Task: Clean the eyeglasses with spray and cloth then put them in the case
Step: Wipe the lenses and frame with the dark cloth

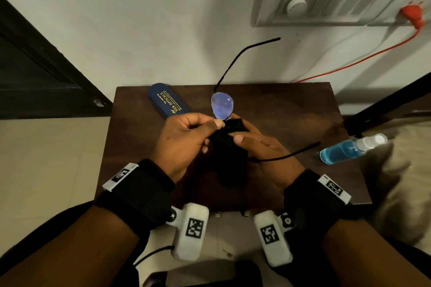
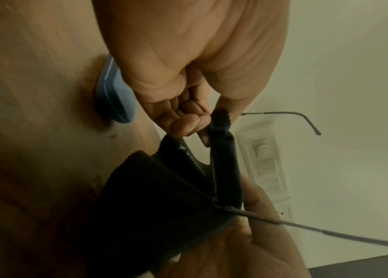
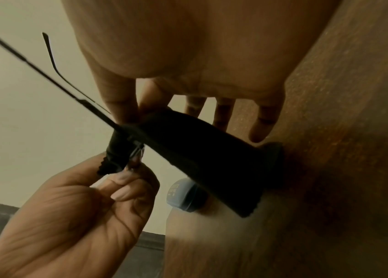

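A: Your left hand [image 1: 186,137] pinches the black cloth [image 1: 229,147] at the bridge of the eyeglasses [image 1: 222,105], mid-frame, above the table, and your right hand [image 1: 263,149] grasps cloth and frame together, thumb pressed on top.

B: That bare lens glows purple just above your knuckles, both temple arms sticking out. I'd say squeeze that thin frame too hard and it bends.

A: And a loose pinch could drop them onto the dark wooden table [image 1: 291,112].

B: The blue case [image 1: 169,102] lies shut at the table's upper left, just beyond your left hand. The spray bottle [image 1: 349,149] lies on its side at the right edge and might roll off.

A: Behind, a pale wall, a switchboard [image 1: 331,0] upper right, an orange plug [image 1: 412,13] and cord.
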